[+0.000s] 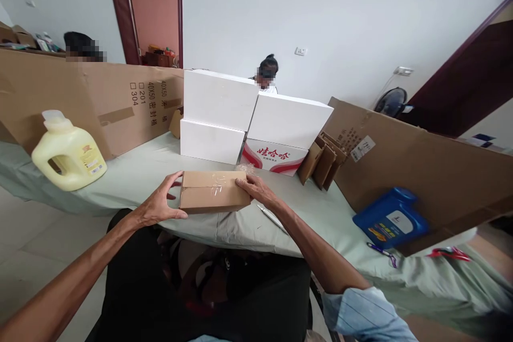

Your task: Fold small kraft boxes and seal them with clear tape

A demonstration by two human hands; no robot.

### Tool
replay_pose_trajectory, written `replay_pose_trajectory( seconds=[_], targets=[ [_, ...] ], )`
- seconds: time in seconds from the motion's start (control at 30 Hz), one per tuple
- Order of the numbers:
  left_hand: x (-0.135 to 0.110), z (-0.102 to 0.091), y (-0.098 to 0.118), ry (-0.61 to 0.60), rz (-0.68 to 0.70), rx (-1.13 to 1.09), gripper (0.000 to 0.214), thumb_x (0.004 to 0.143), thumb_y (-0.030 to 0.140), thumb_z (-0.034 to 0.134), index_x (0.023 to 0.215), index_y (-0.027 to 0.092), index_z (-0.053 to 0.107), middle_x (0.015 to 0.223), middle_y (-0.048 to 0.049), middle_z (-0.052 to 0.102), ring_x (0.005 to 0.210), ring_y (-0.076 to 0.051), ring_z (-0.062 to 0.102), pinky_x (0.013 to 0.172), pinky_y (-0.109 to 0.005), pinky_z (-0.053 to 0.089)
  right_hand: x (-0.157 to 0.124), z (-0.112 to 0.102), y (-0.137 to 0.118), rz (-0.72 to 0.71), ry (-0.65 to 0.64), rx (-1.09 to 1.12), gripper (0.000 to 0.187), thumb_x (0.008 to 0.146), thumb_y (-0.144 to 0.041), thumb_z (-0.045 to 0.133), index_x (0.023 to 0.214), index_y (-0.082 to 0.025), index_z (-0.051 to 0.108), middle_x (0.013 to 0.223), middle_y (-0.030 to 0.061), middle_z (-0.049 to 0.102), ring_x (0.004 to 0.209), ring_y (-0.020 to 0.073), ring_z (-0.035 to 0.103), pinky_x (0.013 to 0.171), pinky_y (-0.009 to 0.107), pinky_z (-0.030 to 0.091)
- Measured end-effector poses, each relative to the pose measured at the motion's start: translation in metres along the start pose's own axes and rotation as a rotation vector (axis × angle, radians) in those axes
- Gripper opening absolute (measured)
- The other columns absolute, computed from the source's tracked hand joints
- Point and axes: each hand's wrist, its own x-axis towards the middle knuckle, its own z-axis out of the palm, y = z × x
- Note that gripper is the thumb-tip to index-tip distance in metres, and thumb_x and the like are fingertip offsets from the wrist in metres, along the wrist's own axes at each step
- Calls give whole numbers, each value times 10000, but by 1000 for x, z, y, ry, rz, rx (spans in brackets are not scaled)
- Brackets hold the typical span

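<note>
A small brown cardboard box (212,197) with shiny clear tape across its top is between my hands at the table's front edge. My left hand (162,203) grips its left end, thumb at the near corner and fingers at the far one. With its thumb on top, my right hand (256,187) holds the right end; the other fingers are partly hidden. Just behind the box lies some crumpled clear plastic (246,168). A slim, pale, pen-like tool (271,218) rests on the cloth, partly covered by my right forearm.
Stacked white boxes (218,99) stand behind, near folded cardboard pieces (320,163). Large cardboard panels (140,112) edge the green-clothed table (140,181). A yellow jug (72,155) is left; a blue bottle (393,219) and a purple pen (380,251) are right. Two people sit beyond.
</note>
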Motion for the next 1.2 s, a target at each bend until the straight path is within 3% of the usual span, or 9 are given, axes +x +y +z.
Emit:
replay_pose_trajectory(
  seconds=[0.1, 0.2, 0.37, 0.53, 0.7, 0.77, 0.87, 0.97, 1.2],
  targets=[
    [4, 0, -4, 8, 92, 137, 1288, 609, 477, 990, 1714, 316, 346, 1721, -189, 435, 1558, -442, 492, 1084, -541, 619, 10, -4, 10, -18, -49, -33, 635, 952, -816, 572, 1030, -199, 702, 998, 65, 701, 846, 206, 661, 606, 271, 548],
    [8, 6, -5, 21, 131, 160, 1252, 623, 442, 972, 1701, 294, 353, 1677, -191, 478, 1534, -434, 518, 1122, -551, 603, 2, -14, 40, -12, 70, -241, 596, 1037, -746, 424, 997, -211, 682, 1004, 63, 699, 905, 220, 677, 712, 314, 579],
    [2, 19, -5, 73, 193, 157, 1133, 619, 406, 965, 1611, 285, 432, 1594, -166, 543, 1471, -403, 582, 1202, -561, 549, -53, -30, 104, 90, 278, -478, 399, 877, -558, 738, 724, -260, 521, 819, 83, 621, 939, 305, 649, 850, 439, 528],
    [-7, 24, -6, 135, 184, 130, 988, 601, 409, 980, 1456, 289, 499, 1573, -155, 549, 1487, -393, 567, 1230, -561, 521, -75, -32, 132, 94, 376, -440, 473, 907, -633, 686, 719, -273, 443, 711, 36, 552, 795, 262, 610, 789, 396, 495],
    [-12, 23, -5, 140, 162, 165, 876, 605, 402, 973, 1338, 278, 510, 1524, -145, 567, 1430, -380, 601, 1196, -549, 535, -51, -34, 94, 34, 433, -249, 567, 1073, -745, 248, 1046, -255, 533, 744, -19, 543, 649, 193, 556, 634, 309, 465],
    [-12, 23, -2, 147, 162, 188, 883, 596, 398, 976, 1335, 282, 506, 1517, -144, 564, 1427, -380, 600, 1177, -534, 547, -49, -26, 61, -87, 364, -211, 541, 1098, -714, 288, 1128, -251, 565, 767, -23, 553, 653, 178, 535, 645, 301, 450],
    [-11, 24, 4, 156, 156, 213, 899, 583, 388, 979, 1341, 285, 507, 1509, -137, 567, 1429, -382, 597, 1191, -532, 533, -56, -8, 11, -313, 144, -327, 423, 1133, -610, 402, 1127, -255, 632, 829, 0, 618, 732, 181, 542, 712, 309, 423],
    [-10, 25, 10, 129, 170, 207, 883, 598, 376, 972, 1339, 279, 502, 1507, -141, 566, 1429, -378, 596, 1205, -533, 519, -65, 5, -22, -396, 34, -458, 337, 1153, -501, 429, 1101, -250, 647, 890, 22, 669, 767, 186, 547, 725, 311, 382],
    [-13, 27, 16, 102, 212, 215, 865, 646, 327, 953, 1355, 279, 460, 1552, -163, 522, 1475, -380, 565, 1189, -544, 533, -59, 1, -33, -384, 18, -677, 241, 1157, -383, 499, 1134, -244, 695, 954, 46, 710, 794, 188, 580, 720, 295, 328]
  ],
)
